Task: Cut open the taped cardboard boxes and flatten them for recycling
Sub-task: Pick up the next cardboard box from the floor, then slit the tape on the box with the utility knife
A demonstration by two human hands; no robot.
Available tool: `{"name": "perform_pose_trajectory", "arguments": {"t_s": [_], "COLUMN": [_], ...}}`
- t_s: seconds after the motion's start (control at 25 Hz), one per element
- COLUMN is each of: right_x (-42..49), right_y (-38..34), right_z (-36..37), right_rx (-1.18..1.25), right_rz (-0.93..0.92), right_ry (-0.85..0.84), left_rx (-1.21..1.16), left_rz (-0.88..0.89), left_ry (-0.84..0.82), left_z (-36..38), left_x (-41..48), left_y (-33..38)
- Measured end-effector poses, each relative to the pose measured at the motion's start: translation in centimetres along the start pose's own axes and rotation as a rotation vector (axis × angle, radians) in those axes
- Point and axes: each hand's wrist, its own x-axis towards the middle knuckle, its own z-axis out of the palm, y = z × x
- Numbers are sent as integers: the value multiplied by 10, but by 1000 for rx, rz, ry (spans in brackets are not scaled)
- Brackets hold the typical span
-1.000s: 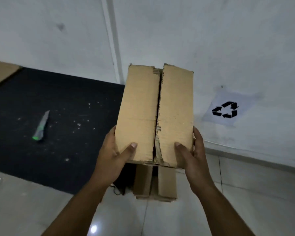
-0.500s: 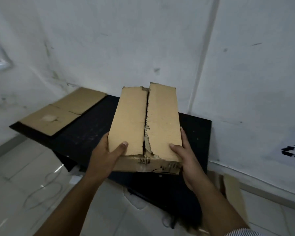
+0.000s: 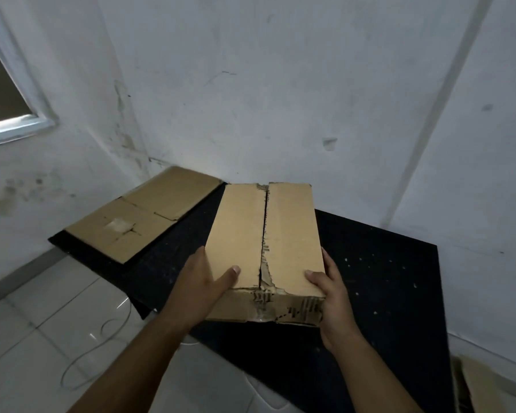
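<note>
The brown rectangular cardboard box [image 3: 262, 239] is over the middle of the black flat tabletop [image 3: 385, 278]; whether it rests there is unclear. The left hand [image 3: 200, 287] holds its near left corner and the right hand [image 3: 334, 299] its near right corner, thumbs on top. Behind and to the left, a flattened brown cardboard sheet [image 3: 143, 216] lies on the tabletop's far left end. A thin looped cable [image 3: 81, 362] lies on the white tiled floor [image 3: 27, 308] at lower left.
</note>
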Motion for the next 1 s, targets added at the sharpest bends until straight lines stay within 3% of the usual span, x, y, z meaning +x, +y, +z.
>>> {"name": "perform_pose_trajectory", "arguments": {"t_s": [0.16,0.32,0.56,0.76,0.88,1.0], "right_x": [71,129,169,176,187,189], "right_y": [-11,-25,-16,1,7,15], "right_z": [35,62,119,180,212,237], "right_rx": [-72,-200,-600,-976,-1323,-1506], "right_rz": [-26,-52,-74,-121,-104,-46], "right_ry": [102,213,408,563,524,482], "left_rx": [205,171,-57,-292,-374,-383], "left_rz": [-44,-142,-81,-97,-141,-109], "left_ry": [-28,-148,-351,-545,-621,-627], "left_z": [8,24,39,9,-18,-43], "left_x": [70,136,202,223,246,271], "left_y": [-6,-23,-74,-110,-119,-110]}}
